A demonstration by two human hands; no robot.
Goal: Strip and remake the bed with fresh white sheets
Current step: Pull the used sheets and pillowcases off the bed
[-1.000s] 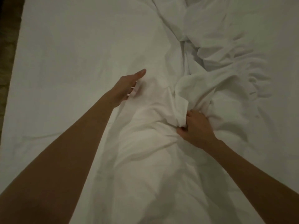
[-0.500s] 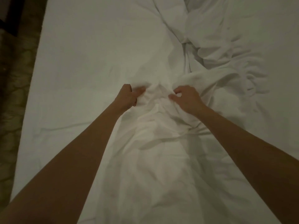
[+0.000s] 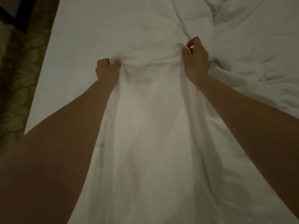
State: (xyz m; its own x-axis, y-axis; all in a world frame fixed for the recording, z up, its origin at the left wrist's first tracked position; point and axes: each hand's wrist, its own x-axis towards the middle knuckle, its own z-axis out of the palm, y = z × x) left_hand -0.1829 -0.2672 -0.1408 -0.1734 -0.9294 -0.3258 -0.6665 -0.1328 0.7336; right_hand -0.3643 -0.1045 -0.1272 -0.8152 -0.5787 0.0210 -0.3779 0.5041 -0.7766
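1. Looking down from the head view, we see a dim room: at the far left a patterned carpet floor point(image 3: 17, 88) runs beside the bed, and a dark piece of wooden furniture point(image 3: 19, 15) cuts across the top left corner.
2. Next comes the bed point(image 3: 90, 33), covered by a flat white surface that reaches the left edge smoothly, with only faint creases.
3. We hold one loose white sheet point(image 3: 150, 120) that lies over the middle of the bed and runs from the bottom of the view up to our hands; its near part looks lifted and drawn into long folds between our forearms.
4. Our left hand point(image 3: 106, 71) is just left of centre, its fingers point(image 3: 117, 63) curled with the thumb against them, pinching a bunched fold at the sheet's left side.
5. A gathered band of cloth stretches between the two hands, wrinkled crosswise.
6. Our right hand point(image 3: 196, 59) sits a little farther up the bed than the left, its fingers point(image 3: 186, 53) curled and pinching the sheet's right side; a small gap shows between the thumb and forefinger.
7. To the right and beyond that hand lies rumpled white bedding point(image 3: 252, 50), puffed and deeply creased; we cannot tell whether it is part of the same sheet or a separate piece.
8. Counting: two hands, two bare forearms, one sheet clearly gripped, one bed.
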